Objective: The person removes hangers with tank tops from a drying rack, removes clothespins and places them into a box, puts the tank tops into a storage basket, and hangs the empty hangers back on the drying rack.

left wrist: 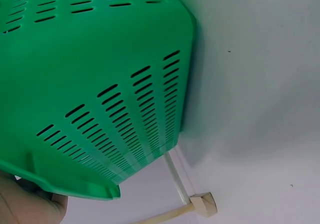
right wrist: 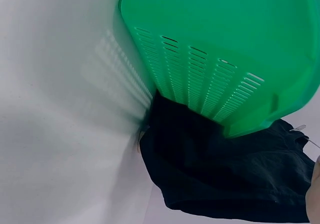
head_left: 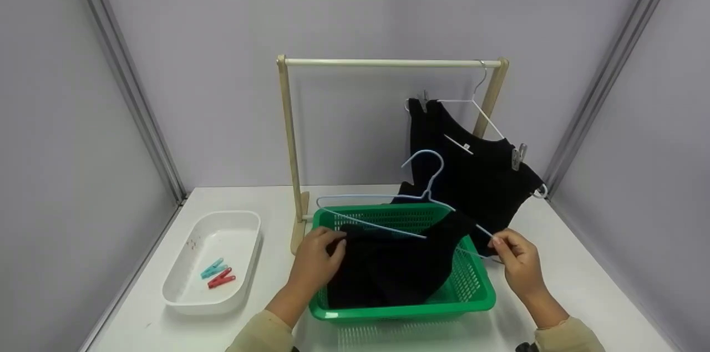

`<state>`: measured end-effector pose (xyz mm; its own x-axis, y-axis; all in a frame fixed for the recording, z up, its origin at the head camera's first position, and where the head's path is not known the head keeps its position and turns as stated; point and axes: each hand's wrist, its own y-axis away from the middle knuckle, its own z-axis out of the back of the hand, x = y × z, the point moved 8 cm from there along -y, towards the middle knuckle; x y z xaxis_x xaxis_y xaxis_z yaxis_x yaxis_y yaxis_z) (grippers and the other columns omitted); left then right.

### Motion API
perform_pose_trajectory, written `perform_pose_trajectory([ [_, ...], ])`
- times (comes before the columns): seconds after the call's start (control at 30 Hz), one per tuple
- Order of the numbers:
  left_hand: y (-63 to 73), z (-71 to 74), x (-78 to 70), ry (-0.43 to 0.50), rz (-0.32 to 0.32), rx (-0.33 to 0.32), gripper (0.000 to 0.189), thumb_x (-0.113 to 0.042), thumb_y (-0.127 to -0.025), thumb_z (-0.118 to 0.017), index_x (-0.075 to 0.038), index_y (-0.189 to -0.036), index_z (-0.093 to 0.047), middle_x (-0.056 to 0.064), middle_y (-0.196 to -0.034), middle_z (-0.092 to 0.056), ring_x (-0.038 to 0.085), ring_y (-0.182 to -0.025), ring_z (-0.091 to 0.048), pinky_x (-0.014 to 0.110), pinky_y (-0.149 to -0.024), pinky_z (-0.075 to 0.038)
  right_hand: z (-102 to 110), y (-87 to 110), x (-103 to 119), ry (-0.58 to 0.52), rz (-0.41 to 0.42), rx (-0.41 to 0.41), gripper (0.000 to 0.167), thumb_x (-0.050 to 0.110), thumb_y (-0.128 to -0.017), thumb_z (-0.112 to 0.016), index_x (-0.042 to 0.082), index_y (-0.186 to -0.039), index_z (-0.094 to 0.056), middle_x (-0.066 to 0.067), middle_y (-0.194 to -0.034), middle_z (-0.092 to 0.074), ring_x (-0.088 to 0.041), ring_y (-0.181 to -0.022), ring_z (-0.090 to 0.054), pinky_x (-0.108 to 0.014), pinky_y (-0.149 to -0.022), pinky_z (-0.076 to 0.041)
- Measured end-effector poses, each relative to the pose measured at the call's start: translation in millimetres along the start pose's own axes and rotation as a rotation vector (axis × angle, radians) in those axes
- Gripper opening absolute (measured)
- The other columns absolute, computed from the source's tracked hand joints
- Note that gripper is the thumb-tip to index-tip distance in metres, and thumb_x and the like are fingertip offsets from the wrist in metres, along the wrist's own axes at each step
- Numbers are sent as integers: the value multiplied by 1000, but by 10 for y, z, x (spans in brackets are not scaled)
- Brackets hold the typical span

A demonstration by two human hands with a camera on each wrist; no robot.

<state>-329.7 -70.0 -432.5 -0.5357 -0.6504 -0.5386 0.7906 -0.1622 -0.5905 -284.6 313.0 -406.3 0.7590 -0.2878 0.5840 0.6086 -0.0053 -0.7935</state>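
Observation:
My right hand (head_left: 518, 261) pinches the right arm of a light blue hanger (head_left: 434, 174). The hanger's right side runs into a black garment (head_left: 388, 271) lying in a green basket (head_left: 405, 313), while its left arm lies bare above the cloth. At the basket's left side, my left hand (head_left: 319, 258) grips the edge of the same garment between thumb and fingers. In the left wrist view, that hand (left wrist: 30, 204) shows only in part behind the basket rim. The right wrist view catches just a sliver of the right hand (right wrist: 314, 196).
Behind the basket stands a wooden rack (head_left: 383, 63). A black top (head_left: 477, 174) hangs at its right end on a white hanger (head_left: 488, 119), held by metal clips (head_left: 518, 157). To the left sits a white tray (head_left: 252, 241) with a blue clothespin (head_left: 213, 268) and a red clothespin (head_left: 221, 279).

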Motion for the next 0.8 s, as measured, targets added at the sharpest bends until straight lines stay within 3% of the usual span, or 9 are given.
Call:
perform_pose_trajectory([
  [0.27, -54, 55, -52, 22, -36, -50, 14, -14, -95, -68, -7, -105, -76, -1, -94, -65, 13, -87, -62, 30, -75, -56, -11, 7, 23, 12, 0, -7, 23, -28, -88, -46, -11, -79, -59, -1, -65, -50, -6, -53, -40, -26, -45, -33],
  [0.43, -95, 125, -100, 20, -52, -92, 12, -12, -95, -68, -6, -103, -76, -1, -95, -66, 14, -90, -63, 31, -77, -56, -55, -32, 192, 9, 23, 4, 22, -29, -87, -46, -12, -79, -58, 0, -67, -51, -8, -54, -40, -26, -47, -35],
  [0.6, -158, 221, -154, 9, -69, -163, 9, -11, -95, -68, -9, -101, -75, -2, -96, -67, 13, -92, -64, 30, -79, -56, -85, -74, 322, 39, 28, 24, 22, -28, -87, -47, -12, -79, -58, -8, -63, -49, -8, -52, -40, -26, -45, -34],
  [0.8, -232, 347, -195, 29, -91, -251, 9, -10, -95, -67, -12, -100, -74, -3, -95, -66, 12, -91, -63, 30, -78, -55, -87, -78, 324, 55, 18, 33, 22, -28, -87, -48, -11, -78, -59, -2, -63, -49, -13, -50, -39, -26, -44, -34],
])
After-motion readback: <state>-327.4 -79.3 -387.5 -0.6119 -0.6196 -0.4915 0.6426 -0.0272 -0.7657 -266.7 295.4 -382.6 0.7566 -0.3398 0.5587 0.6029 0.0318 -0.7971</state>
